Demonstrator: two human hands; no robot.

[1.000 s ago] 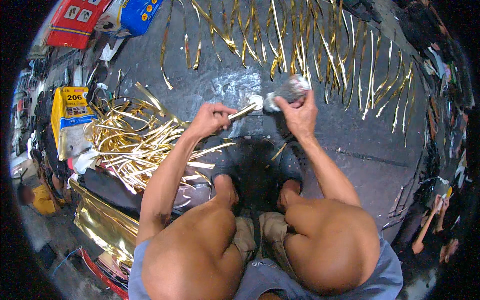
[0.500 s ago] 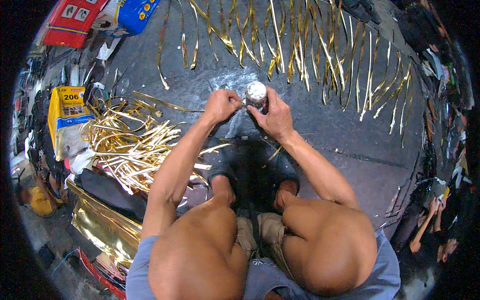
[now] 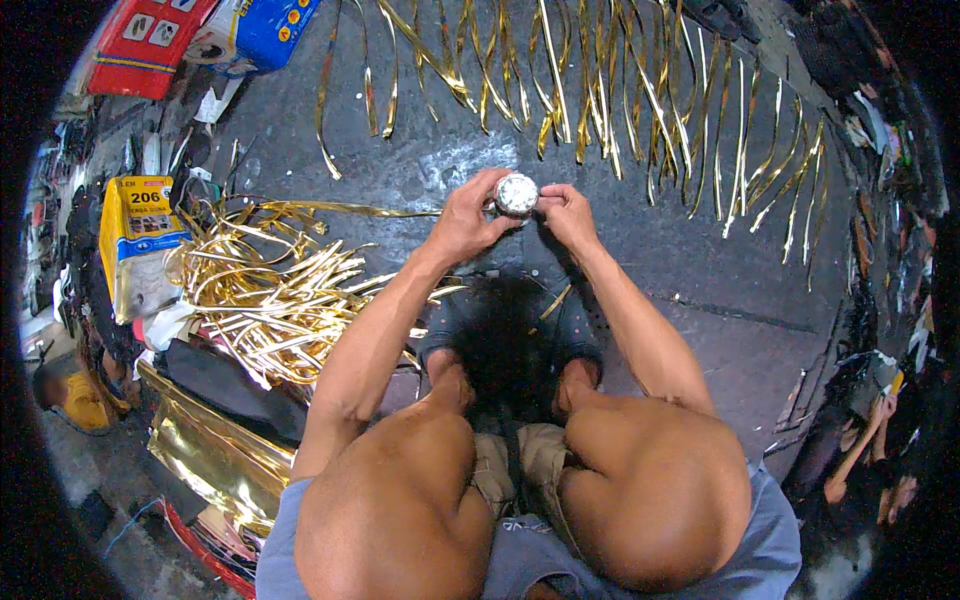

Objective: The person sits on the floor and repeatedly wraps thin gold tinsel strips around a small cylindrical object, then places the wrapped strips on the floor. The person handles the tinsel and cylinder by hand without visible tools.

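Note:
A small round jar (image 3: 516, 194) with a whitish, silvery top stands upright between my two hands. My left hand (image 3: 468, 220) is wrapped around its left side, thumb in front and fingers behind. A gold foil strip (image 3: 380, 211) runs from the pile at the left up to my left hand and disappears behind it. Close against the jar's right side, my right hand (image 3: 568, 215) has its fingers pressed together in a pinch; what sits between them is hidden. The tangled pile of gold strips (image 3: 270, 300) lies left of my forearm.
Many gold strips (image 3: 650, 90) hang or lie in a row along the far side of the dark surface (image 3: 400, 260). A yellow and blue can (image 3: 145, 230) stands at the left, a red package (image 3: 150, 45) beyond it. Rolled gold sheet (image 3: 215, 450) lies lower left.
My left hand has gone from pinching the strip to gripping the jar. The right hand has let go of the jar and now pinches at its right side.

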